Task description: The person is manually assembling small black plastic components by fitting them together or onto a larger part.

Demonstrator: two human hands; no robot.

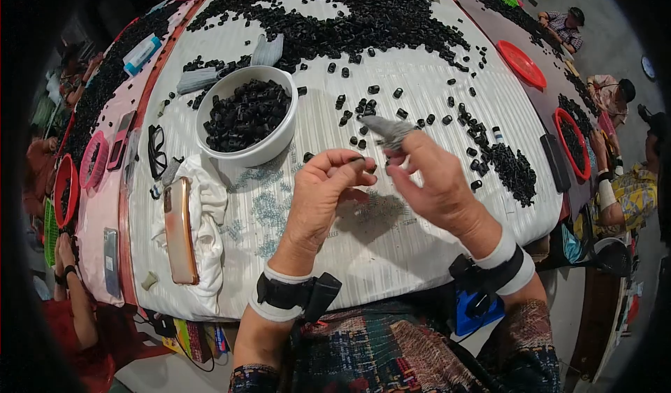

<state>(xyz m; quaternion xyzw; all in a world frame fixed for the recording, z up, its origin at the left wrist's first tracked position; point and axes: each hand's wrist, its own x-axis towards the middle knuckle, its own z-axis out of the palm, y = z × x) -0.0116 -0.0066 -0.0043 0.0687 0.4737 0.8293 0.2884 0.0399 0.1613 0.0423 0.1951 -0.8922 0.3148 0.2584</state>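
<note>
My left hand (316, 194) is closed in a pinch over the middle of the table, with a small black plastic part (358, 159) at its fingertips. Close beside it, my right hand (435, 180) has thumb and fingers drawn together; what they hold, if anything, is too small to make out. A grey cloth finger cover (388, 129) sits on one finger of that hand and points up and left. Loose black cylindrical parts (363, 108) lie just beyond both hands. To the left stands a white bowl (250, 158) filled with the same parts.
A large black heap (321, 33) covers the far table. Small thin black pieces (514, 173) are piled at the right. On the left lie a phone (180, 232), white cloth (210, 215) and eyeglasses (157, 152). Other people work at both sides, near red baskets (521, 64).
</note>
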